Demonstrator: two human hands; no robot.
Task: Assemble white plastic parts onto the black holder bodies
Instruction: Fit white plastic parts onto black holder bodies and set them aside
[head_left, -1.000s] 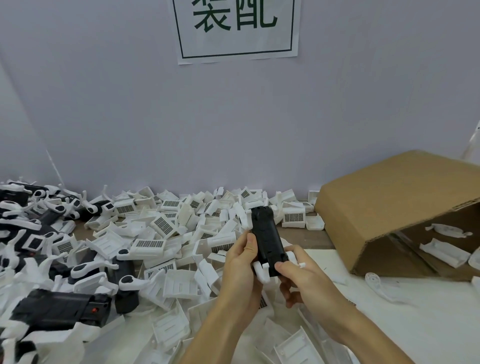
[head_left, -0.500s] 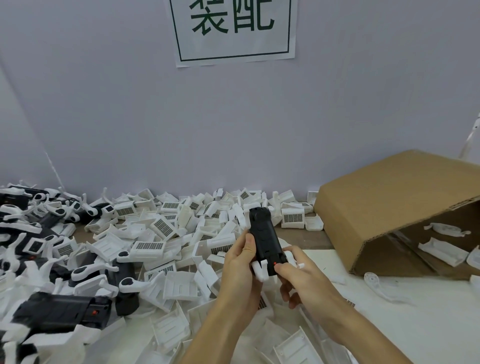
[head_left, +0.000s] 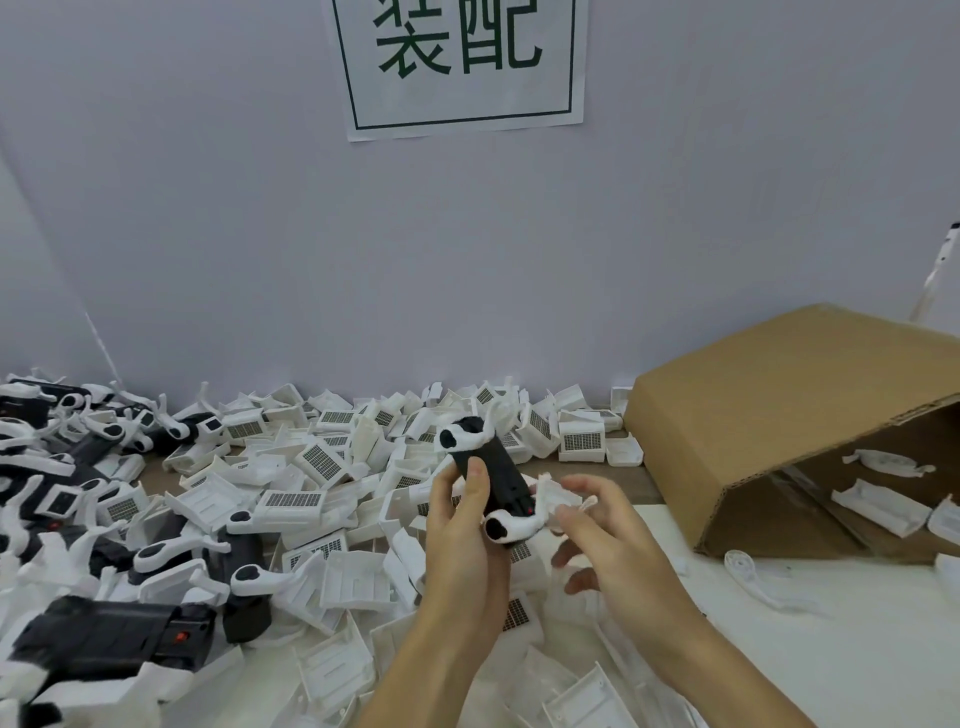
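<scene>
Fingers of the left hand (head_left: 460, 512) are gripping the black holder body (head_left: 493, 475) while the right hand (head_left: 605, 530) is pinching a white plastic part (head_left: 556, 496) beside it.

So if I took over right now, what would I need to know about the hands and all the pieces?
Left hand grips the black plastic holder body, held up over the pile.
Right hand holds a small white plastic part in its fingers, right beside the body's lower end.
Done: white curved arms already sit at both ends of this body.
Left: fit the white part on, then carry on. Loose white plastic parts cover the table; finished-looking black-and-white units lie at left. The tipped brown cardboard box at right holds more white pieces.
</scene>
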